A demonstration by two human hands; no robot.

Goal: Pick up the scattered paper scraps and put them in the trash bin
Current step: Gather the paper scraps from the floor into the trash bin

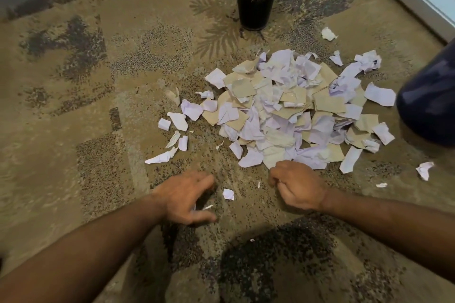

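Many paper scraps (283,110), white and tan, torn, heap spread left-right | left hand (187,198) fingers loosely spread | right hand (298,184) fisted, contents unclear

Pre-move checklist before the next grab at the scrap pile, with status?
1. Pile of white and tan torn paper scraps within reach: ok.
2. Left hand free, fingers spread over patterned carpet: ok.
3. Right hand empty: cannot tell, fingers curled.
4. Dark blue bin-like object at right edge is the trash bin, opening reachable: cannot tell.
5. Stray small white scrap between hands collected: not ok.
6. Black potted plant apart from pile: ok.
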